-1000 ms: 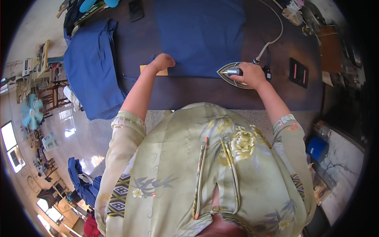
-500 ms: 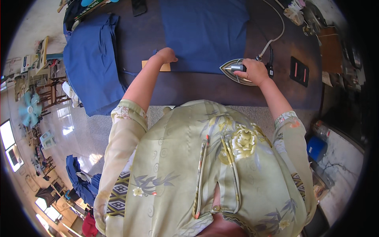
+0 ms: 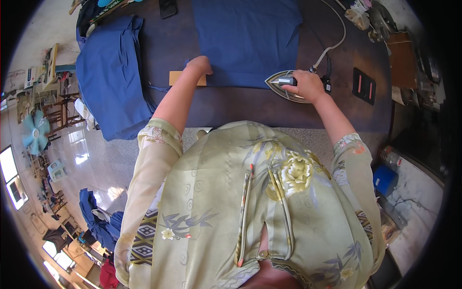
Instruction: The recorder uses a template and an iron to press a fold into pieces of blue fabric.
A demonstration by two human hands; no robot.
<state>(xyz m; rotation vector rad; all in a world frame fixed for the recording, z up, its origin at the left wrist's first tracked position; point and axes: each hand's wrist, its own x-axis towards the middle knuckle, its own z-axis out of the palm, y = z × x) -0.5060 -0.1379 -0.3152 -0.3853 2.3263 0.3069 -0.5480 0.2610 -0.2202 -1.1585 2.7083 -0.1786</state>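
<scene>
A piece of blue cloth (image 3: 248,41) lies flat on the dark ironing table. My right hand (image 3: 308,85) is wrapped round the handle of a steam iron (image 3: 285,92), whose pointed tip faces left at the cloth's near right corner. At the cloth's left edge is my left hand (image 3: 199,64), closed, with its fingers mostly hidden beneath it. A scrap of blue shows just left of that hand, and it appears to pinch the cloth. Partly under my left wrist lies a tan card (image 3: 176,77).
A second blue garment (image 3: 109,79) drapes over the table's left edge. A hose (image 3: 344,30) runs back from the iron. Right of it lies a black iron rest (image 3: 364,86) with two red strips. A dark phone (image 3: 168,8) lies at the far side.
The whole view has shifted slightly. Both hands, the iron and the blue cloth keep nearly the same places relative to each other.
</scene>
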